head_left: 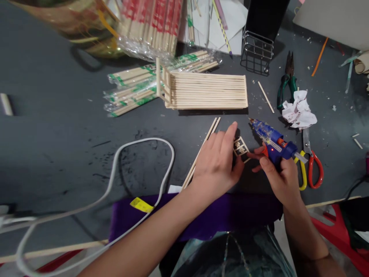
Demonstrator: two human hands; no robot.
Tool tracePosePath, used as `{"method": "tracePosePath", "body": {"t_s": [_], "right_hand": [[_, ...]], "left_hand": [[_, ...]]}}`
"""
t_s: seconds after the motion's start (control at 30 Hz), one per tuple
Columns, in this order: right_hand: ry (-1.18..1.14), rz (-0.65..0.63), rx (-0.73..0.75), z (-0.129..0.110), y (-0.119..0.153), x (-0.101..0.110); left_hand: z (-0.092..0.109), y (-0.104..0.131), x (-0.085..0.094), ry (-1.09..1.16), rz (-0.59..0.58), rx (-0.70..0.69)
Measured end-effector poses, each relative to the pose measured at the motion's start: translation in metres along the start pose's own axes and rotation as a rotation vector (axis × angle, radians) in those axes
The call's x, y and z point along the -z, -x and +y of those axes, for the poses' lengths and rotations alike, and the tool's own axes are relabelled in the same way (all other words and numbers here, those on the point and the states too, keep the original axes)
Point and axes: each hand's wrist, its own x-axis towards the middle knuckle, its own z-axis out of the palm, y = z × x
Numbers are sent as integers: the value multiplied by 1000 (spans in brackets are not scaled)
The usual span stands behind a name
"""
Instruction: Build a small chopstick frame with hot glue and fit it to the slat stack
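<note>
Toward the near edge of the worktop (pixel 72 115), the left hand (pixel 215 161) is at the small stick frame (pixel 241 148), pinching unclear; the right hand (pixel 281 175) is wrapped round the glue gun (pixel 266 132), whose likely hot nozzle (pixel 250 120) could burn the left fingers (pixel 230 136) if swung inward.

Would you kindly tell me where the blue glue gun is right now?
In the head view, the blue glue gun is right of centre, held in the right hand, between the small stick frame and the scissors.
</note>
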Motion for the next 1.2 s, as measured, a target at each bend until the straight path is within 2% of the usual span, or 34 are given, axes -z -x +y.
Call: {"method": "tracePosePath", "body": {"t_s": [0.33,0.67,1.2], "right_hand": [[70,-16,-27,-1,-4,-3],[18,-18,-21,1,-4,-4],[-14,-30,-18,4,-4,-5]], "left_hand": [[-3,-1,-4,-28,51,-7],[-3,-3,-6,-48,76,0],[0,-2,-2,4,15,45]]}}
